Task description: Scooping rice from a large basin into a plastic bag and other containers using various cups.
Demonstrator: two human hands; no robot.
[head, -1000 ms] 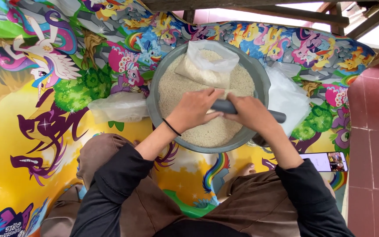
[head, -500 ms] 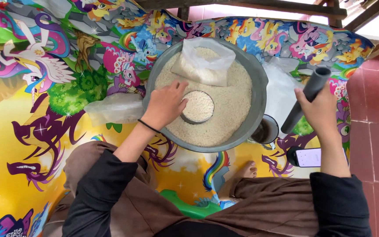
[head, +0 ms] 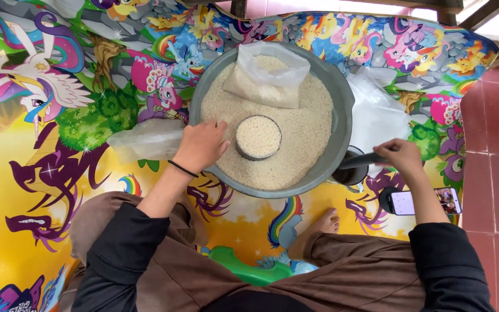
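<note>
A wide grey metal basin (head: 343,110) full of white rice sits on the mat in front of me. A round tin (head: 258,137), filled level with rice, stands in the grain. At the basin's far side lies a clear plastic bag (head: 265,78) partly filled with rice. My left hand (head: 203,144) rests on the rice just left of the tin, fingers loosely curled and holding nothing. My right hand (head: 401,157) grips a dark rod (head: 360,161) to the right of the basin. The rod's tip reaches over a small dark cup (head: 350,173).
Empty clear plastic bags lie left (head: 145,138) and right (head: 376,110) of the basin. A phone (head: 425,202) with a lit screen lies by my right forearm. My bare foot (head: 321,222) rests below the basin. The colourful cartoon mat (head: 47,173) meets red floor tiles (head: 498,173) on the right.
My right hand lifted the rod off the tin, swung it out to the right, then lowered it to the dark cup. My left hand slid slightly left of the tin.
</note>
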